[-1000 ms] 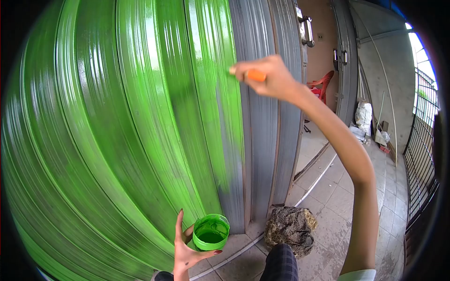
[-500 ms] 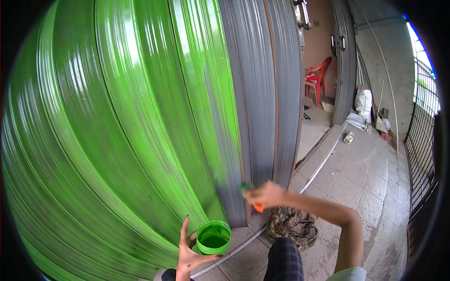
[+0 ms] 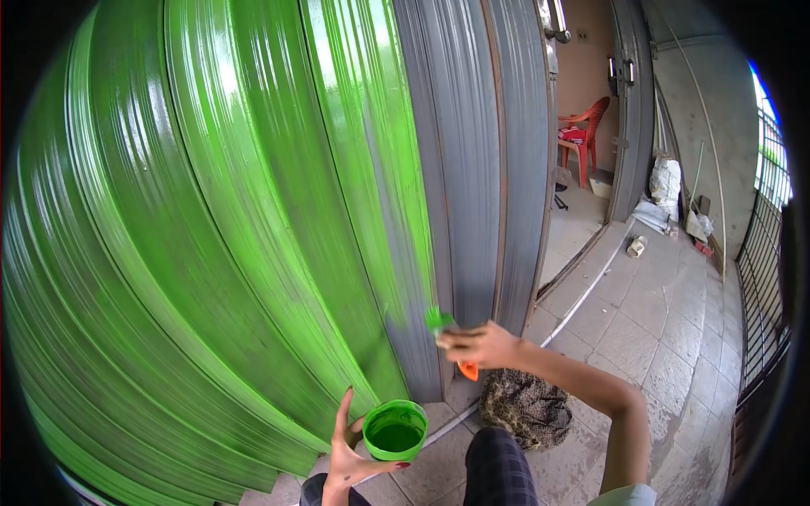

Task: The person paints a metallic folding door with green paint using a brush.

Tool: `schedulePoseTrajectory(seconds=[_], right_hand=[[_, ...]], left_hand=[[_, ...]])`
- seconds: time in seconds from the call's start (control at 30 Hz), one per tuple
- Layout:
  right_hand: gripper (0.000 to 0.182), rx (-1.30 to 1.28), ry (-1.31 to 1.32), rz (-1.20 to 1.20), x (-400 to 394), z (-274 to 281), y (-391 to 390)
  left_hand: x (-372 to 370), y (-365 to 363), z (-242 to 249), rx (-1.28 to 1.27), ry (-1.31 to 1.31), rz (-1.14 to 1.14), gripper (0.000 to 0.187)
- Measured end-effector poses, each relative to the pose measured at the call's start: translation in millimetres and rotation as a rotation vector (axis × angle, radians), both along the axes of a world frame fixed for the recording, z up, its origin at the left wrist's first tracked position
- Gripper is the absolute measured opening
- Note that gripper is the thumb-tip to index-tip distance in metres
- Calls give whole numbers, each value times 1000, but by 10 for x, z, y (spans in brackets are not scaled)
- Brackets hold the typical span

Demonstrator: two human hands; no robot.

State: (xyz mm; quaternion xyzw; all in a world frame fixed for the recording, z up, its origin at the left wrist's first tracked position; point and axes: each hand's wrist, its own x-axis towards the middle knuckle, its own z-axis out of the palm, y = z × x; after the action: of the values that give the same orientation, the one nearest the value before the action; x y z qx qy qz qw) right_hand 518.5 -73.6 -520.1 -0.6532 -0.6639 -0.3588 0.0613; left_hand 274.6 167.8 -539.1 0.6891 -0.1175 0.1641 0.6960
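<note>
My right hand (image 3: 483, 344) grips a paintbrush (image 3: 439, 321) with an orange handle and green-coated bristles. The bristles are right at the edge of the ribbed metal door (image 3: 245, 211), where wet green paint meets a grey strip. Low in front, my left hand (image 3: 348, 462) is wrapped round a small tub of green paint (image 3: 395, 432), thumb and fingers on either side of it. Paint coats the tub's inner wall and rim. Most of the door is glossy green; its lower right corner and the panels (image 3: 468, 169) beside it are grey.
A bunched, patterned cloth (image 3: 525, 409) lies on the tiled floor (image 3: 654, 333) by my knee. Through the doorway stands a red plastic chair (image 3: 584, 139). White sacks (image 3: 665, 181) and poles lean by the far wall, with a barred gate (image 3: 764, 240) at right.
The brush has risen slightly and its green bristles show more clearly at the panel edge. The paint tub has shifted a little to the right as the view turned slightly.
</note>
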Motion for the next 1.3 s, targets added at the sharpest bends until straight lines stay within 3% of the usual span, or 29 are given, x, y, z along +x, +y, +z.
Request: schedulePoseTrajectory(seconds=[0.1, 0.17, 0.3, 0.37, 0.43, 0.53, 0.6, 0.7, 0.8, 0.9, 1.03, 1.1, 1.2, 1.3], right_hand=[[21, -162, 86, -39, 4, 50, -65], [28, -83, 54, -117, -9, 673, -36], [19, 497, -223, 82, -17, 1833, 69], [17, 619, -272, 45, -37, 1978, 99], [16, 509, -283, -11, 9, 1609, 148], [16, 311, -319, -85, -10, 577, 179], [13, 66, -146, -110, -124, -44, 104], [18, -157, 78, -52, -159, -302, 134], [21, -58, 40, -171, -166, 428, 204], [20, 321, -73, -50, -131, 1288, 290], [19, 556, -356, -96, -349, 1536, 321], [17, 471, -269, -121, -289, 1127, 288], [18, 251, -183, -233, -283, 18, 245], [18, 54, 80, -240, -453, -795, 161]], left_hand=[[-51, -27, 30, 23, 14, 38, 135], [-91, -64, 106, 56, 9, 72, 135], [-135, -114, 178, 98, 1, 118, 136], [-175, -145, 217, 107, 14, 137, 136], [-189, -163, 250, 90, 7, 139, 136], [-180, -187, 231, 30, -29, 143, 136], [-170, -211, 180, 2, -46, 165, 135], [-46, -132, -108, 28, -40, 152, 135], [150, -158, -373, 12, -102, 186, 135], [303, -285, -632, -23, -138, 227, 135], [310, -470, -981, 39, -165, 254, 136], [235, -482, -923, 82, -182, 273, 138], [88, -391, -887, 6, -213, 320, 141], [-18, -311, -922, -35, -218, 379, 140]])
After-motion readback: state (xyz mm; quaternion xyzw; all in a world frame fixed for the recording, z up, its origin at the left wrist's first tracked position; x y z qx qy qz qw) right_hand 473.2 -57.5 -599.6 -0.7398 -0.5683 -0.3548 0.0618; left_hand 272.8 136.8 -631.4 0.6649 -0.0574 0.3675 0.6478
